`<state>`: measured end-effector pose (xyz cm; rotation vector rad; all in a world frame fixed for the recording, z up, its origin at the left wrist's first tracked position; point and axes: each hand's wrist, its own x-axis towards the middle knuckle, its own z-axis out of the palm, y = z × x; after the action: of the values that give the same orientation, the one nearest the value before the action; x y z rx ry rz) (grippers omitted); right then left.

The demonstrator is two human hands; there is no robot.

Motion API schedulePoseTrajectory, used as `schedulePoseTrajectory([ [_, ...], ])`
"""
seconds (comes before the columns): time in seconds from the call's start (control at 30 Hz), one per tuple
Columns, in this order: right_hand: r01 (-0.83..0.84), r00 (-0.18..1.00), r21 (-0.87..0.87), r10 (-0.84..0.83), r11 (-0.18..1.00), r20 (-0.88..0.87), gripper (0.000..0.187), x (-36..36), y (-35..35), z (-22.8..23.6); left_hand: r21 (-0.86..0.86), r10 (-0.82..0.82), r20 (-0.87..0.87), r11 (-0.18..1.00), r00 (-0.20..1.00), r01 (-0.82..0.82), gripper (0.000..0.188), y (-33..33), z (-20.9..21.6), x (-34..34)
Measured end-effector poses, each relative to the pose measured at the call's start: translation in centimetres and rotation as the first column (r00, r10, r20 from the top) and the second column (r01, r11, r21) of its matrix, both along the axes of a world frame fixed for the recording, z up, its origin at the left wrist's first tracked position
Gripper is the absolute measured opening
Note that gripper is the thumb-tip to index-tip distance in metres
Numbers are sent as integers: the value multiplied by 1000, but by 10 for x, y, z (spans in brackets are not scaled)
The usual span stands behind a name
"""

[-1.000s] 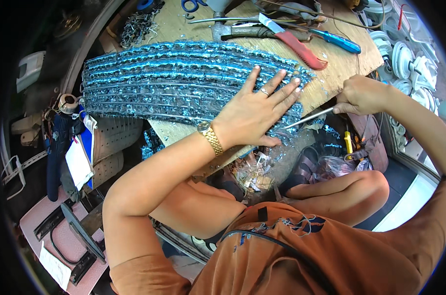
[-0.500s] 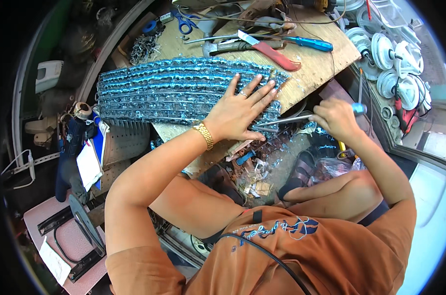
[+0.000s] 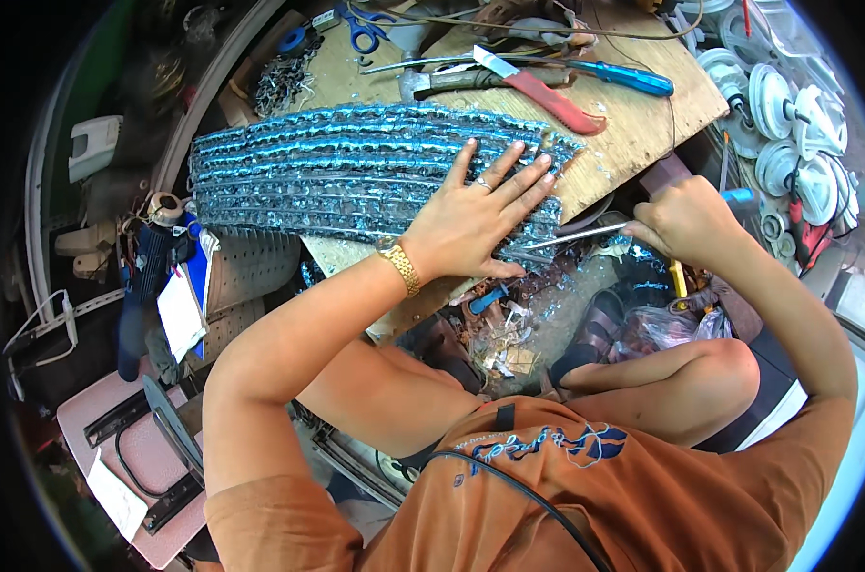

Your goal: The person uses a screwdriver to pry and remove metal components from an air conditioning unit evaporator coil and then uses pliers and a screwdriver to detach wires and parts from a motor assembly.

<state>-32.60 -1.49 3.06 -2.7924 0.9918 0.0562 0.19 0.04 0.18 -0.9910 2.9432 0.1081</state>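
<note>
A long panel of crumpled blue and grey metal fins with tubes (image 3: pixel 299 172), like a finned coil, lies across the board. My left hand (image 3: pixel 475 205) presses flat on its right end, fingers spread, thumb at the near edge. My right hand (image 3: pixel 690 221) is closed round what looks like a screwdriver (image 3: pixel 590 234); its metal shaft points left, and the blue end of the handle shows past the fist. The shaft's tip meets the near right corner of the panel, just right of my left thumb.
Behind the panel, the wooden board (image 3: pixel 642 124) carries a red-handled knife (image 3: pixel 556 100), a blue-handled screwdriver (image 3: pixel 632 78), a hammer (image 3: pixel 418 84) and blue scissors (image 3: pixel 366 33). White plastic wheels (image 3: pixel 775 105) are piled at right. Scraps (image 3: pixel 508 348) litter the floor between my feet.
My right hand with the screwdriver has moved right and slightly up, and the shaft has shifted right. My left hand stays flat on the panel. The whole view has shifted a little.
</note>
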Motion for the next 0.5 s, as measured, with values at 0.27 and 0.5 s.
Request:
schedulePoseTrajectory([
  [0.27, -89, 993, 238, 69, 967, 91, 41, -8, -22, -48, 30, -2, -26, 1000, 1000, 3, 117, -1, 1, 0],
  [0.5, -145, 943, 324, 31, 935, 330, 38, -15, -17, -96, 50, 2, -6, 999, 1000, -2, 113, -1, 4, -1],
])
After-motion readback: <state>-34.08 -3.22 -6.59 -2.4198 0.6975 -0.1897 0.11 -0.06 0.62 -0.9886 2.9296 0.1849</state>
